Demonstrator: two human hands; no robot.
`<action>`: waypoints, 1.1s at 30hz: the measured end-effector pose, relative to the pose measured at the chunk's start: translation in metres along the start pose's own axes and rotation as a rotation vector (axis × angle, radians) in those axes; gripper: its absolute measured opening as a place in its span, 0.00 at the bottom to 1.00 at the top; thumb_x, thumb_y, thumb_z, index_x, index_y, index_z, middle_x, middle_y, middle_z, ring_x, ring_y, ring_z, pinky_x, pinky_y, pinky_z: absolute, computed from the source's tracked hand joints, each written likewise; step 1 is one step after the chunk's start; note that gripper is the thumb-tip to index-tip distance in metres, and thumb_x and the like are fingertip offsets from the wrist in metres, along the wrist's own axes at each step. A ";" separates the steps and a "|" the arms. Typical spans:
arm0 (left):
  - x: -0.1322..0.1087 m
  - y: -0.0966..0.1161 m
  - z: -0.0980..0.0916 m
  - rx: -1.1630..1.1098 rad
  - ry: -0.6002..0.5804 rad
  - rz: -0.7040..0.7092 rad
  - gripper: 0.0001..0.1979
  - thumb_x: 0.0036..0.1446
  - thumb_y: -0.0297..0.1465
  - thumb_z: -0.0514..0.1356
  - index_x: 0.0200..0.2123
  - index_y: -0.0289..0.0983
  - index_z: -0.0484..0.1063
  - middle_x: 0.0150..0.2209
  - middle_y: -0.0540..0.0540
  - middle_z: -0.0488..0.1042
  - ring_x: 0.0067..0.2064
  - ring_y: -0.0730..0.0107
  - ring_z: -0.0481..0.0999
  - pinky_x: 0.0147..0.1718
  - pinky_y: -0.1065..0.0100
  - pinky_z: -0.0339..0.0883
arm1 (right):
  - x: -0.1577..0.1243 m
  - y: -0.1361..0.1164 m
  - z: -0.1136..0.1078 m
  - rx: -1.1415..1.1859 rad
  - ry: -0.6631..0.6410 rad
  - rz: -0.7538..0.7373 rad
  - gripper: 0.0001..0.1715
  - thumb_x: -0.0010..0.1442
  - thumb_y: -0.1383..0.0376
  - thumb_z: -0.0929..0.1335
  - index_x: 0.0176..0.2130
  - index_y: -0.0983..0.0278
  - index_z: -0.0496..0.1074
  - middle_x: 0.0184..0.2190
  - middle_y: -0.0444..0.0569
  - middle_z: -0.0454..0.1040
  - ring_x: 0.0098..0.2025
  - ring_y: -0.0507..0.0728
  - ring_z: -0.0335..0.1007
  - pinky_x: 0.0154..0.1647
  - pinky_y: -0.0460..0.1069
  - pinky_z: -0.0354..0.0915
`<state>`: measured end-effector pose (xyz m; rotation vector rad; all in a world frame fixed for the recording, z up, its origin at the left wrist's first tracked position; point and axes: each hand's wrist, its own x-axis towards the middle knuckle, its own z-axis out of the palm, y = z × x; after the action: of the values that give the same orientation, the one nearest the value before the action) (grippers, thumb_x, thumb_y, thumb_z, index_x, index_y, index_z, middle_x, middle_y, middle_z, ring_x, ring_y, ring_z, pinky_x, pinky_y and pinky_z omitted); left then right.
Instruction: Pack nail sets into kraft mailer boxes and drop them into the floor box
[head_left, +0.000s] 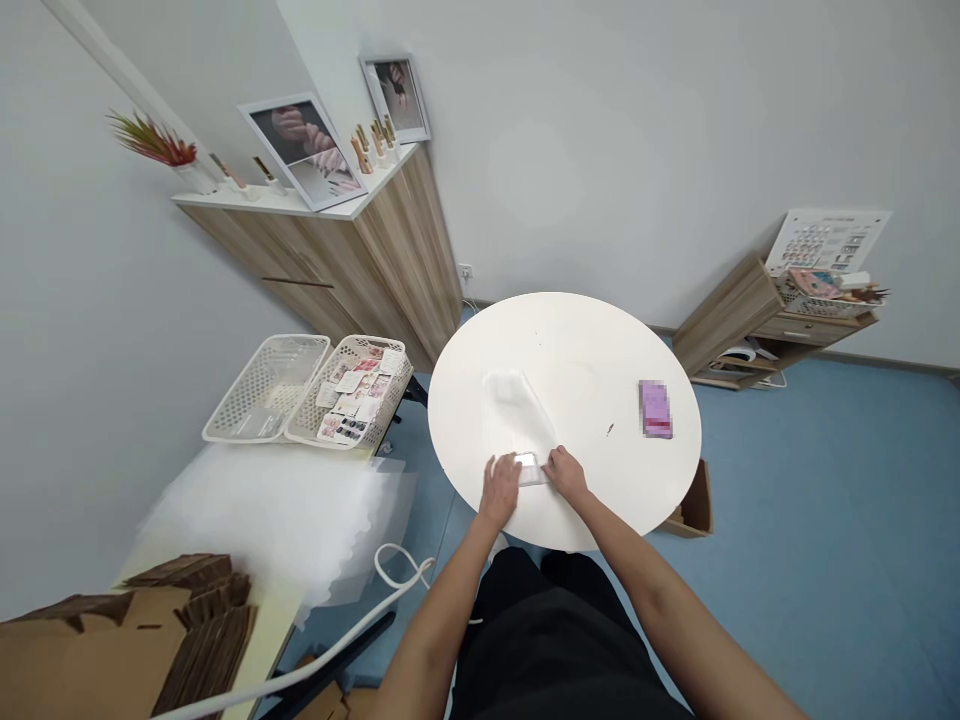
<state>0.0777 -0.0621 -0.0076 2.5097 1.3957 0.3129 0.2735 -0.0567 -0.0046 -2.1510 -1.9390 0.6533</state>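
A small flat clear case (529, 469) with pale contents lies near the front edge of the round white table (600, 330). My left hand (500, 490) grips the case's left side, fingers bent over it. Beyond and partly beneath the case spreads a thin translucent white sheet (517, 405), its right edge slanting down to my right hand (566, 474). That hand is closed, with thumb and fingers pinched on the sheet by the case's right end. What lies under the fingertips is partly hidden.
A blurred purple packet (655, 409) lies at the table's right. To the left, white baskets (262, 390) hold small printed cards; below them are stacked translucent sheets (255, 510) and folded cardboard boxes (150, 630). A white cable (337, 650) crosses lower left. A carton (697, 505) stands under the table's right side.
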 end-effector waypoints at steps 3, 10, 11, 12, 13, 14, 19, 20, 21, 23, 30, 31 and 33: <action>-0.007 0.009 0.009 0.005 -0.080 0.207 0.31 0.58 0.19 0.44 0.66 0.36 0.52 0.68 0.42 0.55 0.70 0.61 0.47 0.67 0.50 0.40 | 0.003 -0.001 -0.002 -0.007 -0.028 0.013 0.06 0.63 0.66 0.64 0.31 0.61 0.65 0.35 0.46 0.68 0.33 0.53 0.65 0.30 0.47 0.56; -0.016 -0.003 0.027 0.006 -0.081 0.069 0.32 0.62 0.21 0.42 0.69 0.39 0.45 0.71 0.42 0.43 0.71 0.57 0.37 0.65 0.49 0.46 | -0.008 -0.007 -0.010 -0.116 0.086 -0.201 0.11 0.62 0.70 0.62 0.44 0.63 0.68 0.46 0.55 0.70 0.48 0.61 0.66 0.49 0.55 0.61; -0.015 -0.004 0.027 0.009 -0.076 0.069 0.32 0.63 0.21 0.43 0.69 0.40 0.45 0.71 0.42 0.43 0.71 0.58 0.38 0.65 0.50 0.47 | -0.012 -0.008 -0.010 -0.132 0.104 -0.298 0.14 0.62 0.70 0.61 0.47 0.63 0.68 0.49 0.56 0.70 0.53 0.63 0.63 0.55 0.59 0.58; -0.014 -0.006 0.028 0.016 -0.070 0.065 0.32 0.63 0.21 0.43 0.69 0.40 0.45 0.71 0.41 0.43 0.71 0.58 0.40 0.64 0.51 0.49 | -0.015 -0.009 -0.009 -0.143 0.105 -0.397 0.16 0.62 0.70 0.61 0.50 0.63 0.67 0.52 0.57 0.69 0.57 0.64 0.60 0.61 0.62 0.53; -0.012 -0.007 0.028 0.023 -0.067 0.060 0.32 0.62 0.20 0.43 0.69 0.41 0.45 0.71 0.42 0.44 0.71 0.58 0.42 0.64 0.51 0.50 | -0.019 -0.009 -0.007 -0.152 0.093 -0.485 0.19 0.63 0.69 0.61 0.53 0.63 0.66 0.55 0.57 0.68 0.61 0.64 0.57 0.64 0.64 0.47; -0.010 -0.008 0.028 0.028 -0.067 0.056 0.33 0.62 0.20 0.44 0.69 0.42 0.46 0.70 0.42 0.46 0.70 0.58 0.45 0.64 0.52 0.51 | -0.021 -0.008 -0.005 -0.162 0.076 -0.552 0.22 0.63 0.68 0.61 0.56 0.64 0.65 0.58 0.58 0.66 0.63 0.65 0.54 0.66 0.65 0.42; 0.015 -0.015 0.020 0.012 -0.125 0.106 0.32 0.57 0.22 0.51 0.65 0.38 0.54 0.65 0.37 0.61 0.65 0.55 0.60 0.61 0.53 0.57 | -0.016 -0.008 0.007 -0.259 0.031 -0.587 0.30 0.61 0.69 0.63 0.62 0.71 0.60 0.62 0.62 0.63 0.65 0.65 0.54 0.68 0.65 0.40; 0.020 -0.017 0.017 -0.001 -0.145 0.138 0.31 0.56 0.22 0.52 0.64 0.36 0.55 0.63 0.36 0.63 0.64 0.55 0.62 0.60 0.53 0.58 | -0.013 -0.009 0.007 -0.278 0.032 -0.572 0.29 0.61 0.70 0.62 0.61 0.71 0.61 0.61 0.62 0.64 0.64 0.64 0.56 0.68 0.64 0.40; 0.025 -0.019 0.013 -0.018 -0.164 0.170 0.30 0.56 0.23 0.53 0.63 0.35 0.57 0.61 0.35 0.66 0.62 0.54 0.64 0.59 0.54 0.59 | -0.009 -0.010 0.007 -0.293 0.033 -0.558 0.27 0.62 0.70 0.61 0.60 0.70 0.62 0.59 0.61 0.66 0.62 0.63 0.58 0.68 0.64 0.41; 0.029 -0.023 0.005 -0.066 -0.175 0.212 0.28 0.55 0.23 0.55 0.60 0.35 0.58 0.58 0.35 0.68 0.60 0.54 0.67 0.57 0.54 0.62 | -0.004 -0.014 0.003 -0.311 0.036 -0.547 0.23 0.63 0.72 0.60 0.56 0.68 0.66 0.55 0.58 0.71 0.58 0.62 0.62 0.67 0.63 0.43; 0.018 -0.019 -0.017 -0.207 -0.245 0.131 0.13 0.59 0.27 0.54 0.48 0.39 0.65 0.47 0.44 0.67 0.38 0.66 0.74 0.39 0.63 0.71 | -0.014 -0.019 -0.010 -0.331 0.052 -0.570 0.16 0.63 0.73 0.59 0.47 0.64 0.70 0.42 0.54 0.72 0.47 0.61 0.64 0.56 0.58 0.54; 0.016 -0.019 -0.018 -0.213 -0.253 0.135 0.10 0.60 0.28 0.54 0.46 0.39 0.65 0.45 0.45 0.68 0.38 0.65 0.74 0.40 0.63 0.70 | -0.016 -0.018 -0.011 -0.322 0.051 -0.572 0.16 0.63 0.74 0.59 0.47 0.64 0.70 0.42 0.53 0.72 0.46 0.61 0.64 0.55 0.57 0.54; 0.016 -0.018 -0.022 -0.235 -0.236 0.138 0.06 0.62 0.30 0.53 0.43 0.40 0.66 0.41 0.47 0.70 0.40 0.64 0.74 0.46 0.61 0.68 | -0.018 -0.017 -0.013 -0.283 0.045 -0.569 0.17 0.64 0.75 0.58 0.46 0.64 0.69 0.40 0.52 0.72 0.45 0.60 0.63 0.54 0.56 0.53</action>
<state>0.0644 -0.0370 0.0080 2.3640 1.0355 0.1861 0.2631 -0.0697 0.0176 -1.5780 -2.5726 0.2352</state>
